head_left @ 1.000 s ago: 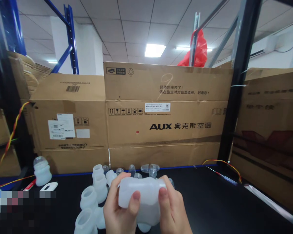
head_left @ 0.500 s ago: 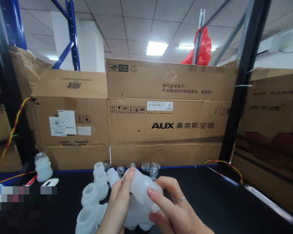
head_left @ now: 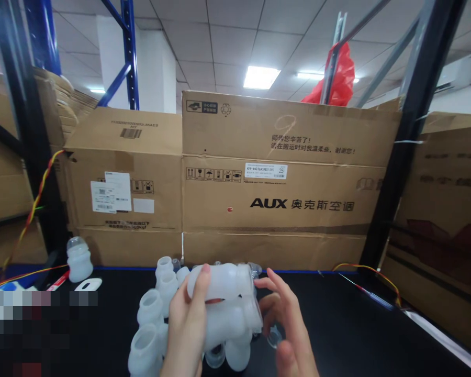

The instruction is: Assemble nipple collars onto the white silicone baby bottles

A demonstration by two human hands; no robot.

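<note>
My left hand point(head_left: 190, 319) is closed around a frosted white baby bottle point(head_left: 223, 280) lying sideways, its thumb over the base end and the neck pointing right. A second frosted bottle point(head_left: 230, 322) lies parallel just beneath; whether the same hand also grips it is hidden. My right hand point(head_left: 288, 319) is open beside the bottle necks, its fingers apart and curved. Between its fingers and thumb, a small clear cap point(head_left: 275, 336) shows lower down. Several open frosted bottles point(head_left: 145, 348) stand left of my left hand. Below the held bottle are another bottle point(head_left: 237, 356) and a clear cap point(head_left: 215, 357).
A bottle with a clear cap point(head_left: 79, 259) stands at the far left, near a white oval object point(head_left: 88, 285) and a red marker-like stick point(head_left: 58, 281). Cardboard point(head_left: 275, 220) walls the back of the black table point(head_left: 337, 324). A thin screwdriver-like tool point(head_left: 372, 297) lies right.
The bottle in my left hand has turned from tilted to nearly level. My right hand has come off it and opened to the right. The camera view has shifted slightly left.
</note>
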